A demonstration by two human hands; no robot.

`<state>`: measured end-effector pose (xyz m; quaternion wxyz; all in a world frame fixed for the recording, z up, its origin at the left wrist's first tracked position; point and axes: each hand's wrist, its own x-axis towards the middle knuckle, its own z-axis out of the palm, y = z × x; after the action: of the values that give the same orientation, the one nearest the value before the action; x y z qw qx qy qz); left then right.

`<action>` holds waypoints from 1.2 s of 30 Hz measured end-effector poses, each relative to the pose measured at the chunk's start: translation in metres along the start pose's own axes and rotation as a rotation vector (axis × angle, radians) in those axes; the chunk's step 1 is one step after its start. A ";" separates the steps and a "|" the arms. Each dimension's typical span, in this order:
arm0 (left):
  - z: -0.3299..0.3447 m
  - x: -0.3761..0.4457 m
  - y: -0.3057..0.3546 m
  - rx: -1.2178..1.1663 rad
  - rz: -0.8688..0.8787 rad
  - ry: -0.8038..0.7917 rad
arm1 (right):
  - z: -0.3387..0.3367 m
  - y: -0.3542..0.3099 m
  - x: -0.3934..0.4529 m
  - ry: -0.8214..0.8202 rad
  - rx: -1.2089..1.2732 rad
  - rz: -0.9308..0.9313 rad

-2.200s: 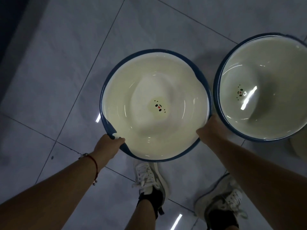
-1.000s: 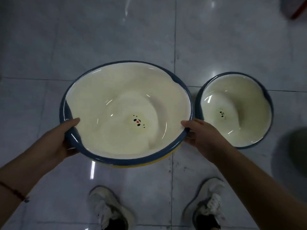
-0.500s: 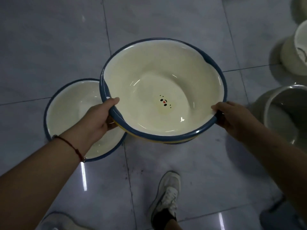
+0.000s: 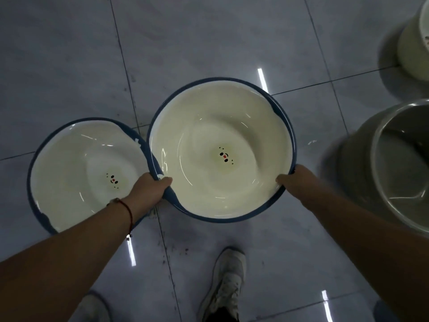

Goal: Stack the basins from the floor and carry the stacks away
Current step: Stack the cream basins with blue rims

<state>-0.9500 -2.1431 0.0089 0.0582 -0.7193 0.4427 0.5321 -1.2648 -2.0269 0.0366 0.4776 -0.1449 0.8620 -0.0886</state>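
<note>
Cream-white inside and dark blue along the rim, the held basin (image 4: 222, 149) was round, glossy and deep, with a small printed face in black and red at the centre of its bottom. It was gripped at its near edge by both hands: the left hand (image 4: 148, 189) clenched over the rim at the near-left, thumb inside the bowl, and the right hand (image 4: 293, 180) closed on the rim at the near-right. A red cord bracelet (image 4: 128, 211) sat on the left wrist. Its left edge overlapped the rim of a second basin (image 4: 86, 175) of the same colours and print, which lay on the grey tiled floor (image 4: 209, 38). A grey basin (image 4: 394, 163) stood to the right, blurred, and a pale basin (image 4: 413, 43) sat at the upper right corner. One white sneaker (image 4: 226, 282) showed below the held basin.
</note>
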 end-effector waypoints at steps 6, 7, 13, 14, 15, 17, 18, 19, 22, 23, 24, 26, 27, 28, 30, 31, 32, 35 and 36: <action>0.006 0.013 -0.015 0.313 0.060 -0.068 | 0.014 0.012 -0.004 -0.058 -0.149 -0.013; 0.004 0.013 -0.015 0.419 0.078 -0.074 | 0.014 0.011 -0.009 -0.056 -0.194 -0.046; -0.027 0.004 -0.032 0.812 0.332 0.115 | 0.017 -0.011 -0.042 -0.004 -0.566 -0.267; -0.034 0.002 -0.037 0.886 0.362 0.125 | 0.020 -0.015 -0.048 0.008 -0.655 -0.318; -0.042 0.001 -0.041 0.972 0.393 0.125 | 0.025 -0.019 -0.055 0.020 -0.731 -0.367; -0.059 -0.001 -0.050 1.097 0.480 0.131 | 0.039 -0.027 -0.070 0.047 -0.820 -0.443; -0.068 -0.002 -0.056 1.128 0.530 0.141 | 0.048 -0.033 -0.078 0.060 -0.844 -0.475; -0.078 -0.003 -0.062 1.145 0.574 0.155 | 0.059 -0.039 -0.086 0.064 -0.865 -0.504; -0.110 -0.008 -0.086 1.133 0.626 0.171 | 0.099 -0.055 -0.106 0.032 -0.951 -0.567; -0.120 -0.007 -0.095 1.135 0.620 0.165 | 0.115 -0.060 -0.111 0.026 -0.966 -0.580; -0.131 -0.004 -0.106 1.141 0.606 0.159 | 0.130 -0.065 -0.117 0.024 -0.975 -0.596; -0.152 0.001 -0.127 1.148 0.592 0.166 | 0.164 -0.076 -0.128 0.023 -0.987 -0.630; -0.162 0.005 -0.138 1.153 0.586 0.174 | 0.182 -0.081 -0.134 0.014 -0.987 -0.639; -0.170 0.009 -0.149 1.165 0.569 0.172 | 0.200 -0.085 -0.140 0.000 -0.982 -0.640; -0.184 0.018 -0.171 1.173 0.549 0.164 | 0.236 -0.091 -0.146 -0.027 -0.969 -0.630; -0.191 0.023 -0.182 1.173 0.542 0.164 | 0.253 -0.092 -0.147 -0.037 -0.973 -0.621; -0.198 0.028 -0.194 1.177 0.528 0.153 | 0.270 -0.092 -0.146 -0.045 -0.981 -0.608; -0.213 0.042 -0.234 1.235 0.508 0.104 | 0.316 -0.089 -0.140 -0.081 -1.008 -0.521; -0.218 0.045 -0.246 1.261 0.505 0.095 | 0.329 -0.087 -0.137 -0.093 -1.005 -0.482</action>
<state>-0.6210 -2.1417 -0.0299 0.3209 -0.4452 0.8246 0.1374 -0.9022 -2.0677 -0.0024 0.3535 -0.5515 0.7188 0.2328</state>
